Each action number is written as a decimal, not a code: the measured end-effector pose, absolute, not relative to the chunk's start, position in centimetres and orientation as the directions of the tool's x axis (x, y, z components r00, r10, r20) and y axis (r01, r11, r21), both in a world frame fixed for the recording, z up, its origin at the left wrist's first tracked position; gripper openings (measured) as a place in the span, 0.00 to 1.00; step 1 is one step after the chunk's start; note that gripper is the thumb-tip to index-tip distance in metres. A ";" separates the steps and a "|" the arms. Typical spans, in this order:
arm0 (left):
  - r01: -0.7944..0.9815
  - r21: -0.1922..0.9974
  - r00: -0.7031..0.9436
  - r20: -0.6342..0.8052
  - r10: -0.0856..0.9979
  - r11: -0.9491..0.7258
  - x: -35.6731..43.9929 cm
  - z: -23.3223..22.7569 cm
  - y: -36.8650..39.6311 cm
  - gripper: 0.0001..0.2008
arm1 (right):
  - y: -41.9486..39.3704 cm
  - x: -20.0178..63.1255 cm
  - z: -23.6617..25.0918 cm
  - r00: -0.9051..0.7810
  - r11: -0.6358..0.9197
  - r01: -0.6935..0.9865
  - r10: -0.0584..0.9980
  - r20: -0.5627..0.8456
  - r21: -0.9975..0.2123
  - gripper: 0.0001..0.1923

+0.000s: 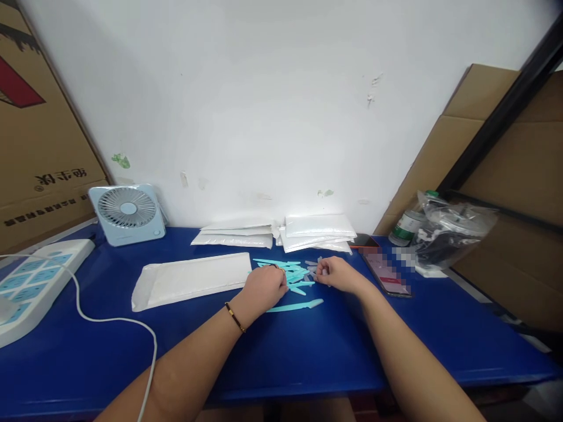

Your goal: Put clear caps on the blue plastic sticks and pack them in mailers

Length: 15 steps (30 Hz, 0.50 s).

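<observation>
Left hand (264,288) curled over a heap of turquoise plastic sticks (290,274) on the blue table (308,351), right hand (336,274) pinching a pale stick (313,271) between fingertips, white padded envelope (193,280) lying just left, phone (387,272) to the right

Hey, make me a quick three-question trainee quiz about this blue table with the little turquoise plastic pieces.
1. True or false: the left hand rests on the pile of turquoise plastic pieces.
2. Which object lies just left of the pile? A) desk fan B) flat white padded mailer C) phone
3. Fill in: one long turquoise piece lies apart from the pile, on the side ____ the person.

Key
1. True; the right hand is at the pile's other edge, pinching a small pale piece.
2. B
3. nearer
</observation>
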State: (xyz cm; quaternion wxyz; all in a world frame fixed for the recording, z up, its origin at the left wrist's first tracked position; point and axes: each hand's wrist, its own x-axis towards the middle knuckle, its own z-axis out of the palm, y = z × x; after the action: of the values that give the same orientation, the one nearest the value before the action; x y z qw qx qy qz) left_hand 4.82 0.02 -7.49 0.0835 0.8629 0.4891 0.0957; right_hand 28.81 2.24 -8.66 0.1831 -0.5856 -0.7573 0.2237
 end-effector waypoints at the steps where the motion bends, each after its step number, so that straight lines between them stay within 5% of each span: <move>1: 0.825 0.252 0.497 0.101 0.862 -0.505 4.7 -7.4 0.1 0.06 | 2.2 29.1 -8.5 -0.258 0.226 0.776 0.966 0.031 -0.589 0.07; 6: 0.814 0.315 0.477 0.119 0.871 -0.489 4.0 -7.1 0.9 0.06 | 1.7 29.6 -7.4 -0.377 0.248 0.572 0.926 0.018 -0.782 0.12; 15: 0.796 0.319 0.502 0.128 0.855 -0.515 4.0 -6.8 0.9 0.05 | 1.0 28.0 -7.1 -0.429 0.275 0.516 0.903 0.034 -0.811 0.10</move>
State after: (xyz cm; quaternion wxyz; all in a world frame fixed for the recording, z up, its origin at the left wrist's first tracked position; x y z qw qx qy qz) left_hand 4.01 0.86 -6.75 0.1095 0.8596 0.4802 0.1358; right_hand 27.97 1.04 -7.08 0.2563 -0.4689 -0.7563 0.3775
